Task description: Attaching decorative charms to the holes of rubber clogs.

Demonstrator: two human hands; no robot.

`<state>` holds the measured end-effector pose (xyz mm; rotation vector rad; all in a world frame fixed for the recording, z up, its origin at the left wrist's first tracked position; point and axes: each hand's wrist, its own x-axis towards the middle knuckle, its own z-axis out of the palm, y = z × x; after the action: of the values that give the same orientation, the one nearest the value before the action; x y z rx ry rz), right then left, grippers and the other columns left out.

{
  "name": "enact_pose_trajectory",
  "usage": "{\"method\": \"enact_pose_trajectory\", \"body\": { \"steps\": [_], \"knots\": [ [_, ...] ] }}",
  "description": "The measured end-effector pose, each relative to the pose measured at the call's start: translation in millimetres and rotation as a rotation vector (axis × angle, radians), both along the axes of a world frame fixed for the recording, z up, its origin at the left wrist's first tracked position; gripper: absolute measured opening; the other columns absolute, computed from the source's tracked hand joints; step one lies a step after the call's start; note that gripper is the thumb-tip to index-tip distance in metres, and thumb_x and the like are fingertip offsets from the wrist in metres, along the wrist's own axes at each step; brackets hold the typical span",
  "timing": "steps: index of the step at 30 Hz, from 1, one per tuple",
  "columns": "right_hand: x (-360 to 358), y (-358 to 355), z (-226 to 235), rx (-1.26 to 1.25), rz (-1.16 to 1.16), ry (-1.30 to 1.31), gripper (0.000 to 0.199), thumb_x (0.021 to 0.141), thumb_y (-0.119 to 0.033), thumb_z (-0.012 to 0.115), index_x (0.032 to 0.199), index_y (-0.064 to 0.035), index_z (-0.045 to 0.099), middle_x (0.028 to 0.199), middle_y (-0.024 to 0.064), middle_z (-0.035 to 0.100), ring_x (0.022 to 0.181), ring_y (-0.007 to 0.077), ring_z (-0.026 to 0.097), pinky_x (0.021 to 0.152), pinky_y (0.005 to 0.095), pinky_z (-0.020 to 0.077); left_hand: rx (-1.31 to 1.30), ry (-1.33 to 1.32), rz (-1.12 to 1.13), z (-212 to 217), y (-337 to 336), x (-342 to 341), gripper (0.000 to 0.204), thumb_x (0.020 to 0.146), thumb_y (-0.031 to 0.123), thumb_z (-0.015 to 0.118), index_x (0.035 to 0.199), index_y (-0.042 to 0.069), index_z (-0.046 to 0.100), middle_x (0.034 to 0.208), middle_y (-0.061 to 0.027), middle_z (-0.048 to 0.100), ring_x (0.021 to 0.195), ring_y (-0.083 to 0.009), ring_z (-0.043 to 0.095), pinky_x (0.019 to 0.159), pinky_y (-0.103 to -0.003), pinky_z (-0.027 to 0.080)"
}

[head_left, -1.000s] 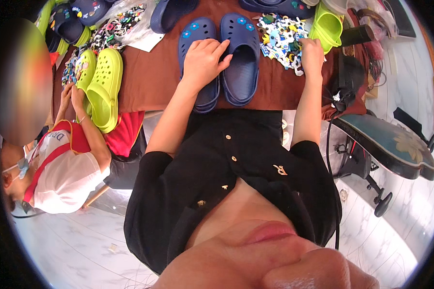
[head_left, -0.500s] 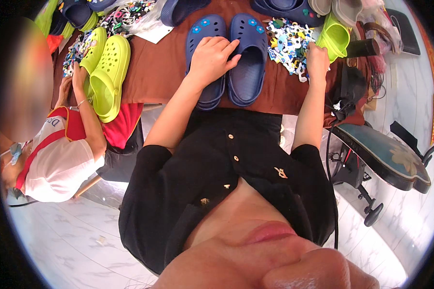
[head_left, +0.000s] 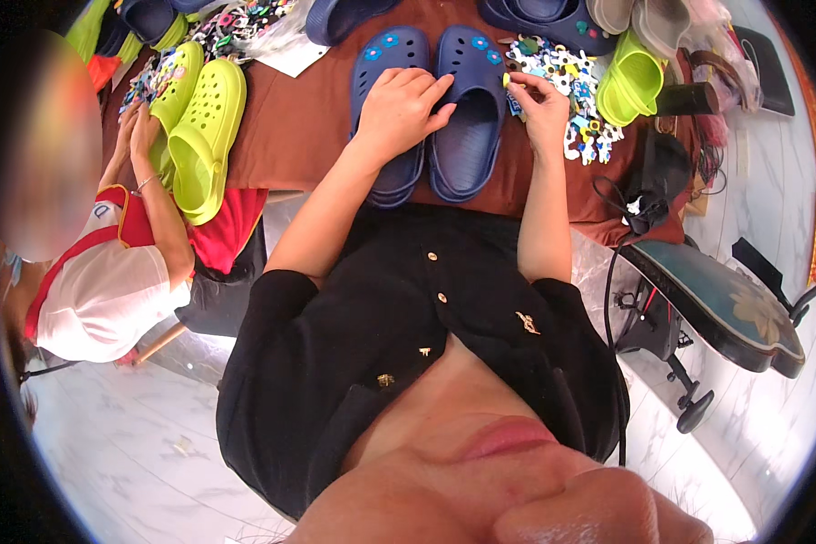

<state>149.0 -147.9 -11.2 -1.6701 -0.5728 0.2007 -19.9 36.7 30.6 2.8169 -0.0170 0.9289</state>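
A pair of navy blue clogs lies in front of me, the left clog (head_left: 368,83) and the right clog (head_left: 467,136) side by side, small blue and pink flower charms on their toes. My left hand (head_left: 406,111) rests over the left clog, fingers loosely bent and thumb apart, the tips reaching toward the right one. Beside the right clog's outer edge, my right hand (head_left: 544,113) pinches a small yellow shoe charm (head_left: 506,81) between thumb and fingertips. Behind that hand spreads a pile of mixed charms (head_left: 582,77), mostly white, blue and black.
A lime clog (head_left: 630,82) stands right of the pile, near a dark cylinder (head_left: 687,98). More navy clogs (head_left: 553,23) lie at the back. At left, another person's hands (head_left: 138,131) are beside lime clogs (head_left: 210,127). A brown cloth (head_left: 290,136) covers the table.
My right hand has come left from the charm pile to the right clog's edge, with a yellow charm in its fingers. My left hand stays over the left clog.
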Motion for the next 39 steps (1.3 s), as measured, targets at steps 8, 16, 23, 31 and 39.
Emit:
{"method": "enact_pose_trajectory", "body": {
  "steps": [8, 16, 23, 31, 39],
  "knots": [
    [-4, 11, 1, -0.17, -0.104, -0.325, 0.014, 0.078, -0.009, 0.078, 0.092, -0.0045, 0.077, 0.093, 0.0093, 0.073, 0.082, 0.021, 0.063, 0.076, 0.0319, 0.0498, -0.009, 0.03, -0.002, -1, 1, 0, 0.037, 0.079, 0.028, 0.074, 0.111, 0.01, 0.07, 0.095, -0.0035, 0.069, 0.095, -0.0194, 0.065, 0.084, -0.034, 0.048],
    [-14, 15, 0, -0.109, -0.154, -0.418, 0.013, 0.078, -0.007, 0.077, 0.09, -0.0039, 0.077, 0.093, 0.0098, 0.073, 0.088, 0.0233, 0.064, 0.08, 0.0333, 0.0502, -0.012, 0.03, 0.01, 2, 1, 2, 0.038, 0.079, 0.028, 0.074, 0.112, 0.011, 0.07, 0.096, -0.0037, 0.069, 0.095, -0.0197, 0.065, 0.085, -0.035, 0.048],
    [-16, 18, 1, -0.112, -0.152, -0.478, 0.012, 0.079, -0.007, 0.077, 0.09, -0.0027, 0.076, 0.09, 0.0101, 0.071, 0.088, 0.0252, 0.063, 0.08, 0.0347, 0.0492, -0.023, 0.025, 0.003, 3, 1, 2, 0.037, 0.078, 0.028, 0.074, 0.111, 0.01, 0.07, 0.096, -0.0039, 0.069, 0.095, -0.0193, 0.066, 0.085, -0.035, 0.048],
    [-27, 9, 0, -0.215, -0.071, -0.66, 0.033, 0.08, 0.008, 0.062, 0.107, -0.0061, 0.073, 0.105, 0.0114, 0.067, 0.102, 0.0295, 0.057, 0.089, 0.0378, 0.0464, -0.014, 0.017, 0.003, 2, 1, 2, 0.038, 0.078, 0.028, 0.074, 0.111, 0.01, 0.07, 0.096, -0.0042, 0.069, 0.095, -0.0193, 0.066, 0.085, -0.034, 0.048],
    [-36, 4, 3, -0.33, -0.067, -0.653, 0.054, 0.075, 0.017, 0.052, 0.116, -0.0121, 0.072, 0.112, 0.0117, 0.06, 0.109, 0.0317, 0.049, 0.096, 0.0387, 0.041, -0.018, 0.046, 0.01, 4, 1, 0, 0.038, 0.078, 0.026, 0.074, 0.112, 0.009, 0.07, 0.097, -0.0045, 0.07, 0.095, -0.0197, 0.066, 0.086, -0.035, 0.048]
  ]
}}
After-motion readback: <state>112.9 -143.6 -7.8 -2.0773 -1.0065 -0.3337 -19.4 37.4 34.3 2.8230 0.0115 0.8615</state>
